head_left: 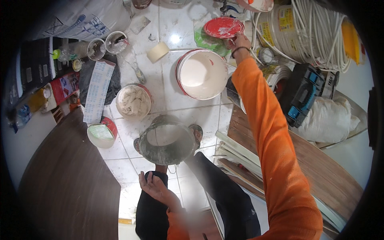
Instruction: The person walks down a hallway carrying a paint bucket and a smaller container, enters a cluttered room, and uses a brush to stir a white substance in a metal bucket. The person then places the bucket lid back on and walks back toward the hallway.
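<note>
My right hand (240, 42), arm stretched far forward, grips the near edge of a round red lid (223, 26) smeared with white. Under and beside the lid lies a green sheet (206, 42). Nearer to me stands a large uncovered bucket (179, 78) with white material inside. My left hand (157, 190) hovers over my left leg, palm turned up and fingers apart, holding nothing. A dark, dirty bucket (170, 154) sits between my feet, with pale, cloudy contents. To its left is a tub of lumpy off-white paste (135, 102).
A red and white container (108, 127), a tape roll (157, 52) and plastic cups (116, 42) lie to the left. Cable coils (320, 36), a black and blue case (306, 92), wooden boards (320, 164) and pale strips (240, 154) crowd the right. A brown panel (72, 180) fills the lower left.
</note>
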`<state>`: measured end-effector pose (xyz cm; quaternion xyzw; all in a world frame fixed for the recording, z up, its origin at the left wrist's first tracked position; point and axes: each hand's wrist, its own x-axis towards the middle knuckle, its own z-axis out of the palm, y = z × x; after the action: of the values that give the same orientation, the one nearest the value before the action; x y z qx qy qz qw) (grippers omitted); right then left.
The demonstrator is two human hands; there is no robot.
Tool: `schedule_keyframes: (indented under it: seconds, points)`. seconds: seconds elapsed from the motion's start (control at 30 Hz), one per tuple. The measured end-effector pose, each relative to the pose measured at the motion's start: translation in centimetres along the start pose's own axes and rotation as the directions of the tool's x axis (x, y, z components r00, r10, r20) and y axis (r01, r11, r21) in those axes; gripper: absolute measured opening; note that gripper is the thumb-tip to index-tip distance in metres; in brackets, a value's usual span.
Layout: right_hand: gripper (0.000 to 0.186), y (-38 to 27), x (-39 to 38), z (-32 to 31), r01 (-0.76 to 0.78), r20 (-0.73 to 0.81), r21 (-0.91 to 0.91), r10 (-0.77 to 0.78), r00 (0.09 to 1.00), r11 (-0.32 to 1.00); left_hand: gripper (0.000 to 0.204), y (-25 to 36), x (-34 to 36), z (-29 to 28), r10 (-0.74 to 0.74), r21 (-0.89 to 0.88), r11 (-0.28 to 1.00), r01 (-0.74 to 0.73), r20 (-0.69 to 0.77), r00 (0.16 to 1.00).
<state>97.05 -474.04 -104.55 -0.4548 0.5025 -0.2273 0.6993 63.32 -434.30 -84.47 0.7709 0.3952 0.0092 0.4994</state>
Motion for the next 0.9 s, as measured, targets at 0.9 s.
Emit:
schedule_keyframes:
  seconds: [0.9]
  points:
    - [0.026, -0.6, -24.8, -11.3, 0.922, 0.923, -0.385, -0.016, 0.385, -0.043, 0.046, 8.4, 11.1, 26.6, 0.456, 0.080, 0.799, -0.596, 0.567, 0.687]
